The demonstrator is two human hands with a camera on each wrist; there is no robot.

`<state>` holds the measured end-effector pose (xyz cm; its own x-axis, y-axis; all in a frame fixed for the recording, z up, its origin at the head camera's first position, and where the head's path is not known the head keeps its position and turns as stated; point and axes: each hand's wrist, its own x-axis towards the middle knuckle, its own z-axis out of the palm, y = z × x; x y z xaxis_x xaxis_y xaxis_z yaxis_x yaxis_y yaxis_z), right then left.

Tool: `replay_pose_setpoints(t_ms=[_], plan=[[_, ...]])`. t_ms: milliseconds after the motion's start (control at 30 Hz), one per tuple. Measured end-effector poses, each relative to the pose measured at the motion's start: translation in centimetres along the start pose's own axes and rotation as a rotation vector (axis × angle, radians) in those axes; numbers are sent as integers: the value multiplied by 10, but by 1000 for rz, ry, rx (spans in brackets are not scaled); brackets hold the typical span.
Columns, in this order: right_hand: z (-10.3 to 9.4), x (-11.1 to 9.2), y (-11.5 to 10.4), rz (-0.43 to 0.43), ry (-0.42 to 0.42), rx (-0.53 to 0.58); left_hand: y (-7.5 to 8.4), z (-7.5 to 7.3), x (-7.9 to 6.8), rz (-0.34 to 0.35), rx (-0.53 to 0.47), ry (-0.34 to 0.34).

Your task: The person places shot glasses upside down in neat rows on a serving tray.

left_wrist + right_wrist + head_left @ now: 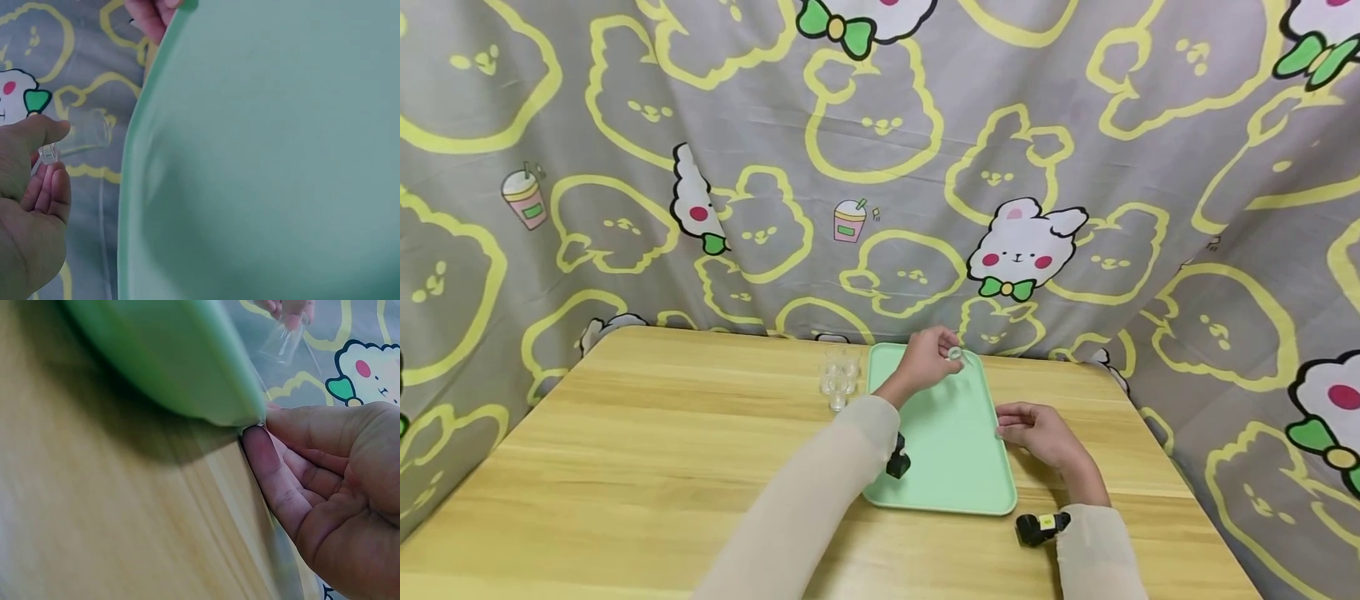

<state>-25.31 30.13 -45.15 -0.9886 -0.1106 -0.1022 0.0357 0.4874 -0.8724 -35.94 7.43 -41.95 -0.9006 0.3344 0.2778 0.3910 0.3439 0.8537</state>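
My left hand [927,358] is over the far right end of a light green tray [951,458]. Its thumb and fingers pinch a small clear shot glass [89,132] near its thick base. In the left wrist view that glass lies on its side, its mouth pointing toward the tray's rim. On the tray's right side, my right hand [1041,433] grips the raised edge between thumb and index finger [262,450]. Several more clear shot glasses [838,377] stand grouped on the table just left of the tray.
The tray lies on a wood-grain table [647,450]. A grey curtain [760,150] with cartoon prints hangs right behind the table's far edge and along its sides. Small black cameras [1037,528] are strapped at both wrists.
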Motion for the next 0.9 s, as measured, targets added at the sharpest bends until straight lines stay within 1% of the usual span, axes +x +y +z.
replay_pose_setpoints(t_ms=[167,400,567,733,900], plan=[[-2,-1,1,-6,-3,-2,-3,10,4,-4,37,-6],[-3,0,3,-3,-4,7,-8,18,5,-11,138,-66],[-4,2,4,-1,0,10,-9,22,8,-25,189,-57],[-3,4,5,7,1,20,-9,24,8,-49,196,-51],[-3,5,5,8,-5,32,-10,25,8,-47,188,-49]])
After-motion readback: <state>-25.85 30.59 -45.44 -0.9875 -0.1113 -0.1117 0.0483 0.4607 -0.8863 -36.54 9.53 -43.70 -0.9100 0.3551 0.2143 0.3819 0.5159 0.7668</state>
